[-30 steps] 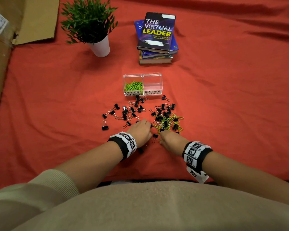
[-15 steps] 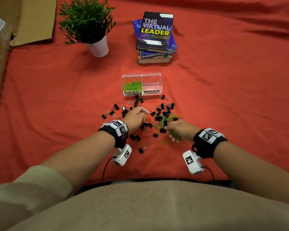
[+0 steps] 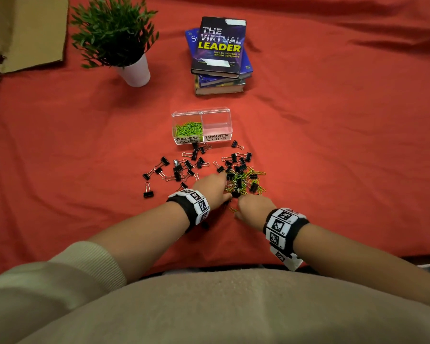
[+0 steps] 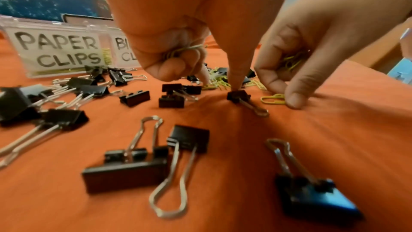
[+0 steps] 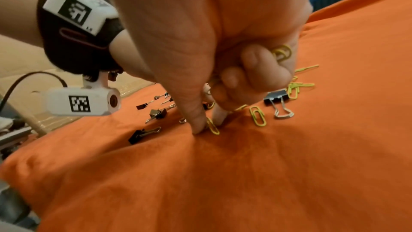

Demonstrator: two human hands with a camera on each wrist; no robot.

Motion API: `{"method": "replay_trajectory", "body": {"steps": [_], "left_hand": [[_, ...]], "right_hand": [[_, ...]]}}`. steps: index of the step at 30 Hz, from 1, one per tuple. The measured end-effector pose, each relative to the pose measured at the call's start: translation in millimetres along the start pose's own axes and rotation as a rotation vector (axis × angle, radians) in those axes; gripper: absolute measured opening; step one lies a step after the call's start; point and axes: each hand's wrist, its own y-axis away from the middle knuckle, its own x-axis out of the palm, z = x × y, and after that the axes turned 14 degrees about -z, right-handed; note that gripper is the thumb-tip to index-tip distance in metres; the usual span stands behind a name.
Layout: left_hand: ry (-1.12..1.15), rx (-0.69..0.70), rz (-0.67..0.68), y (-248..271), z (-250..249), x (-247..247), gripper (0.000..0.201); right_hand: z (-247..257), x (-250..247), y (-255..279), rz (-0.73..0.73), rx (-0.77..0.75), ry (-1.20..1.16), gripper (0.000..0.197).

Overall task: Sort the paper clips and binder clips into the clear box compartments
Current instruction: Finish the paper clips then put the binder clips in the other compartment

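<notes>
The clear box (image 3: 230,120) has green paper clips (image 3: 188,128) in its left compartment; its right one, labelled binder clips, looks bare. Black binder clips (image 3: 176,168) lie scattered in front, mixed on the right with loose green paper clips (image 3: 257,173). My left hand (image 3: 217,187) holds a bunch of paper clips (image 4: 178,51) in its curled fingers, and one fingertip (image 4: 236,84) presses a small binder clip (image 4: 239,96). My right hand (image 3: 251,204) also holds paper clips (image 5: 282,54) in its palm while thumb and finger pinch a paper clip (image 5: 212,126) on the cloth.
A red cloth (image 3: 333,157) covers the table. A potted plant (image 3: 124,43) and a stack of books (image 3: 220,53) stand behind the box. Cardboard (image 3: 35,31) lies at the far left. More binder clips (image 4: 129,165) lie near my left wrist.
My left hand has drawn back from the middle of the binder clips to the near edge of the mixed pile. My right hand has dropped to a loose paper clip on the cloth.
</notes>
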Motion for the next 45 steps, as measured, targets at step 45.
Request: {"method": "replay_trajectory", "body": {"steps": [45], "left_hand": [[-0.397,0.492,0.088,4,13,-6,0.032]], "right_hand": [[14,-143,-158,-0.415,-0.012,-0.664,0.019]]}}
